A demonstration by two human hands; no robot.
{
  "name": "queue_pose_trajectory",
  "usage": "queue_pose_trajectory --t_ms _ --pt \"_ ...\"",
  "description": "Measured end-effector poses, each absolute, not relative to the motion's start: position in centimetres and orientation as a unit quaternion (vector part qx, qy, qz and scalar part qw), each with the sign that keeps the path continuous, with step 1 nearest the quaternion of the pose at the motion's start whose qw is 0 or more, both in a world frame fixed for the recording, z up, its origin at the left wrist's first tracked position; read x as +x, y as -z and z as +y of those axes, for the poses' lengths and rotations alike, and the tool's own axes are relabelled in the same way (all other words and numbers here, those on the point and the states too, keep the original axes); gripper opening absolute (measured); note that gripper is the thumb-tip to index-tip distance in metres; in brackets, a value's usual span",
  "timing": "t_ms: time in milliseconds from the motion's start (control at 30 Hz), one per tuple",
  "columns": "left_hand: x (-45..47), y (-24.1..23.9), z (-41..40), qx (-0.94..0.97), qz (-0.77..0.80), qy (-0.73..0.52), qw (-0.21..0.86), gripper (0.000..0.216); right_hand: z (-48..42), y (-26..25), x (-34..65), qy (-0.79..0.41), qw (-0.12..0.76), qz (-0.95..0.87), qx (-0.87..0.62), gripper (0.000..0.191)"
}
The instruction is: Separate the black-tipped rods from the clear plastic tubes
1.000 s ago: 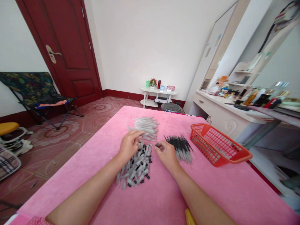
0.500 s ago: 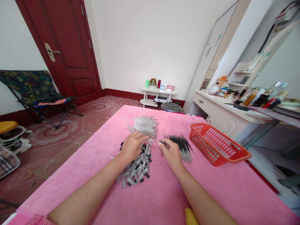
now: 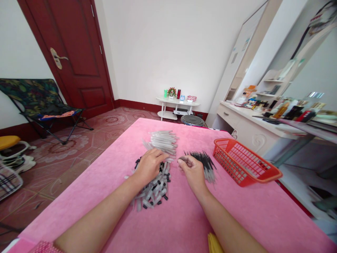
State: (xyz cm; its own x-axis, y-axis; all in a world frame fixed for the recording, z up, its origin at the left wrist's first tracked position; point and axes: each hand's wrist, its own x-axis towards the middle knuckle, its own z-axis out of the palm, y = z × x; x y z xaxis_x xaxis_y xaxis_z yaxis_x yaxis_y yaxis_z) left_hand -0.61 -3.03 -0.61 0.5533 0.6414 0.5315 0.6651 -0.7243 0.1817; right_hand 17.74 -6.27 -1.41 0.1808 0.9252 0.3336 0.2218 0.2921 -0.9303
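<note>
On the pink tabletop, my left hand [image 3: 150,162] is closed, thumb and fingers pinched around what looks like a clear plastic tube [image 3: 170,159] pointing toward my right hand. Beneath that hand spreads a pile of short translucent caps with black ends [image 3: 155,193]. Just beyond it lies a stack of long clear tubes [image 3: 163,140]. My right hand [image 3: 191,168] is closed in a pinch, a short gap from the tube's end. Whatever its fingertips grip is too small to make out. Beside it lies a bundle of thin black-and-clear refills [image 3: 205,164].
An orange-red plastic basket [image 3: 244,163] stands at the right edge of the pink-covered table [image 3: 184,218]. Something yellow [image 3: 214,243] lies at the near edge. A dresser with bottles [image 3: 263,123] is on the right, a folding chair [image 3: 44,102] on the left.
Both hands stay almost where they were. The left fingers shift very slightly, and the piles look unchanged.
</note>
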Motion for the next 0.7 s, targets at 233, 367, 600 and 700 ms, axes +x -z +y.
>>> queue_pose_trajectory --t_ms 233,367,600,700 --pt "-0.61 0.46 -3.06 -0.884 -0.373 0.283 0.015 0.041 -6.17 1.69 17.54 -0.334 0.577 -0.557 -0.495 0.014" --pt "-0.58 0.50 -3.14 -0.885 -0.372 0.279 0.021 0.039 -6.26 1.59 17.47 -0.310 0.575 -0.569 -0.499 0.012" --pt "-0.42 0.40 -3.32 -0.888 -0.373 0.268 0.034 0.039 -6.35 1.72 17.55 -0.272 0.553 -0.602 -0.508 0.011" --pt "-0.31 0.38 -3.40 -0.889 -0.372 0.264 0.035 0.038 -6.34 1.75 17.56 -0.264 0.550 -0.604 -0.512 0.011"
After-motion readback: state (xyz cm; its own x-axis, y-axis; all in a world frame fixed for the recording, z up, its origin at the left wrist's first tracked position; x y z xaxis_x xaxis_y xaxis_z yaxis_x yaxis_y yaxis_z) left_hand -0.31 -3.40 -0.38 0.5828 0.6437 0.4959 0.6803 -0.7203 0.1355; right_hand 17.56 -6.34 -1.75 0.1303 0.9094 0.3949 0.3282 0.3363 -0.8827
